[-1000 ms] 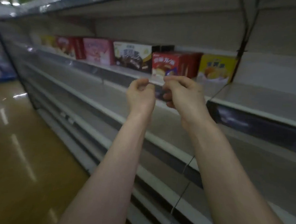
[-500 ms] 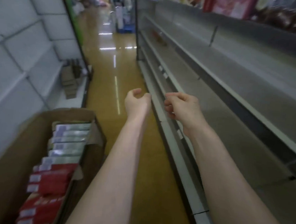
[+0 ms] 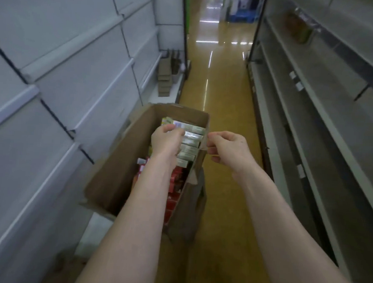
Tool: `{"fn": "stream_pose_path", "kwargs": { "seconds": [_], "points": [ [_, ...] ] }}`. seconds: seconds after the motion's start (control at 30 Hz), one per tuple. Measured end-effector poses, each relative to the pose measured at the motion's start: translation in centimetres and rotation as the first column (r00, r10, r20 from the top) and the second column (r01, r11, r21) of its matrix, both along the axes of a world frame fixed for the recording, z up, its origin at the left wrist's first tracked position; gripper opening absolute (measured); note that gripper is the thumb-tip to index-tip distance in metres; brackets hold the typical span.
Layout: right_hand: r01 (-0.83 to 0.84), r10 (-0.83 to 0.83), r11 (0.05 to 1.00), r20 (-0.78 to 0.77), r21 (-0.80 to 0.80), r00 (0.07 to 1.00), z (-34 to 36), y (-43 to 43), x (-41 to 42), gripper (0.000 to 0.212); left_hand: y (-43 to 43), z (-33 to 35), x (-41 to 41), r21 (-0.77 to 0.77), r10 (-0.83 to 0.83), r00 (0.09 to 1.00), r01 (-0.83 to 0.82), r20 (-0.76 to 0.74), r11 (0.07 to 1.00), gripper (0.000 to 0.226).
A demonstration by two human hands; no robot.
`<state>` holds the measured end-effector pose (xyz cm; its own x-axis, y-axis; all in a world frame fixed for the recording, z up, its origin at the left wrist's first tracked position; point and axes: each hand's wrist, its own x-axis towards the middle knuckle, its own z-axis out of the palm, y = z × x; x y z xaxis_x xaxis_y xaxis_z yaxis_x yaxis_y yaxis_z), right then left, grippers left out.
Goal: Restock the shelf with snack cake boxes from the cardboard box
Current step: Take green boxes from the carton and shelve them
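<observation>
An open cardboard box [image 3: 119,170] stands on the floor at the left of the aisle. It holds a row of pale snack cake boxes [image 3: 190,141] at the far end and red ones [image 3: 174,184] nearer me. My left hand [image 3: 166,142] is inside the carton, thumb and curled fingers closing on the top of the farthest pale box [image 3: 182,126]. My right hand [image 3: 226,150] hovers at the carton's right rim with its fingers curled, holding nothing I can see. The grey shelf unit [image 3: 311,130] runs along the right.
White shelving [image 3: 76,75] lines the left side, close against the carton. Flattened cardboard [image 3: 165,79] leans on a low shelf farther down. The yellow aisle floor [image 3: 222,95] runs ahead between the two units. A single product [image 3: 297,28] sits on a far right shelf.
My view swung from the stocked upper shelf down and left to the aisle and carton. Both hands dropped from the shelf edge; the left one has reached into the carton.
</observation>
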<state>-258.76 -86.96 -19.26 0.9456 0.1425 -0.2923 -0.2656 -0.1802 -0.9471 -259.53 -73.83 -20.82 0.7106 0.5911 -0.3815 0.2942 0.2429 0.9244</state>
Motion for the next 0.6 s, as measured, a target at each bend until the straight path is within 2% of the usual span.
{"fn": "stream_pose_path", "kwargs": {
  "seconds": [0.1,0.2,0.6],
  "points": [
    [-0.031,0.03,0.999,-0.031,-0.029,0.999,-1.2,2.4,-1.1,0.014,3.6,-1.0,-1.7,-0.02,0.026,0.999,-0.027,-0.039,0.999,0.031],
    [-0.032,0.029,0.999,-0.07,-0.037,0.997,-2.6,4.4,-2.0,0.015,6.1,-2.2,-3.0,-0.068,0.069,0.995,-0.074,-0.072,0.995,0.013],
    [-0.073,0.065,0.996,-0.171,-0.041,0.983,-6.4,8.9,-2.6,0.014,10.9,-7.0,-4.1,-0.195,0.052,0.98,-0.089,-0.19,0.977,0.016]
  ]
}}
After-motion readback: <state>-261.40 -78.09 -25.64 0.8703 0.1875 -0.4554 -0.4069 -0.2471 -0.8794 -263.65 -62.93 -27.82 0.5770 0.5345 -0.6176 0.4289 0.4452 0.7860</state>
